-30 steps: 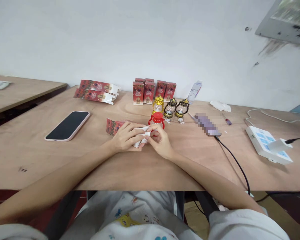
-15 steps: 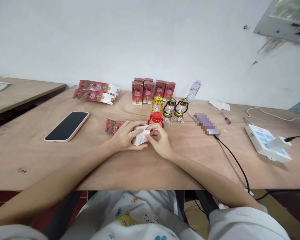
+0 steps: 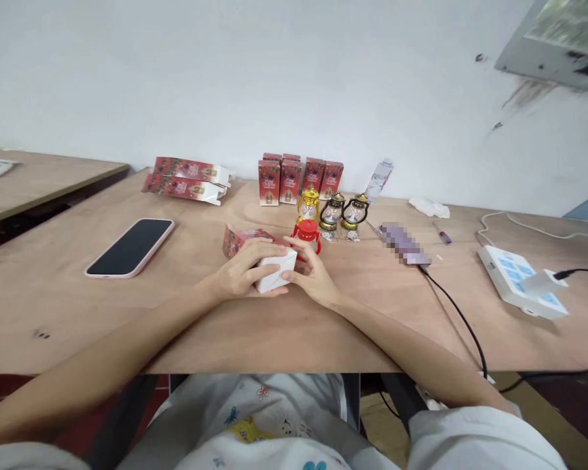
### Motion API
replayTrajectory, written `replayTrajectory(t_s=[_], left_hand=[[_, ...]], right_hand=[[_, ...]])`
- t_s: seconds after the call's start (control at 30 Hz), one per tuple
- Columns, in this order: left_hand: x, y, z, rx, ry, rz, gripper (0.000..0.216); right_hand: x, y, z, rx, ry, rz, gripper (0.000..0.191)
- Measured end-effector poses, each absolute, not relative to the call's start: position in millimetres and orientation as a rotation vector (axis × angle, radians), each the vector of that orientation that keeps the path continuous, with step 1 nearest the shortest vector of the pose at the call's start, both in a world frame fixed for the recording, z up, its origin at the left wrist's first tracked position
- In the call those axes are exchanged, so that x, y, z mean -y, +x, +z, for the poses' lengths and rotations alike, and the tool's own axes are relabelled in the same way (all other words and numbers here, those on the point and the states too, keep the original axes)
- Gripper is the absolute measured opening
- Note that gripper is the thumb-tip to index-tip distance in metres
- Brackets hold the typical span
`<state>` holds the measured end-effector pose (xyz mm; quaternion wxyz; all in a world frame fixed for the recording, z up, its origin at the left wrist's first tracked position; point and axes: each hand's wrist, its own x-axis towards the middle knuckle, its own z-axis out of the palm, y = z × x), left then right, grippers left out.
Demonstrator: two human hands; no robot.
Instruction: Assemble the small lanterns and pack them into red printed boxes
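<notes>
A red cardboard box (image 3: 245,239) with a white end lies tilted between my hands, its white end facing me. My left hand (image 3: 247,269) wraps around its side, with the thumb along the white face. The fingers and thumb of my right hand (image 3: 310,274) press at the right edge of that white end. Just beyond my right fingers stands a small red lantern (image 3: 307,236). Behind it are a gold lantern (image 3: 308,206) and two dark bronze lanterns, one (image 3: 332,212) beside the other (image 3: 355,212).
Several upright red boxes (image 3: 291,183) stand by the wall. Flattened boxes (image 3: 186,187) lie to their left. A phone (image 3: 131,248) lies at left; a pixelated device (image 3: 406,243) with a black cable, a bottle (image 3: 379,179), a tissue (image 3: 428,207) and a power strip (image 3: 522,281) are at right.
The box has turned a little and its far end has shifted right. Its white end now looks flat and closed, where flap edges stood out before. Both hands stay on it.
</notes>
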<state>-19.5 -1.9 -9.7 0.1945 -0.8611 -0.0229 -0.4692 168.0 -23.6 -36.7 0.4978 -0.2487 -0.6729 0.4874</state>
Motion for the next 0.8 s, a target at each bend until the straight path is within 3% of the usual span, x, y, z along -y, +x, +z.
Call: replayTrajectory(t_s=[0.17,0.27,0.33,0.6,0.8], left_hand=[[5,-15,-16,0.077,-2.425,-1.322,0.058],[3,-16,-18,0.168,-2.485,-1.353,0.077],[2,-17,-18,0.258,-2.519,-1.342,0.084],[-2,-23,-5,0.715,-2.294,-1.54,0.076],[-1,-25,-5,0.855,-2.49,-1.779,0.092]], right_hand=[[24,166,-36,1.726,-0.537,1.261,0.065],[23,165,-38,1.732,-0.563,1.134,0.063],[24,168,-37,1.808,-0.562,0.951,0.059],[34,177,-32,2.091,-0.597,0.117,0.037],[28,175,-36,2.183,-0.519,-0.339,0.036]])
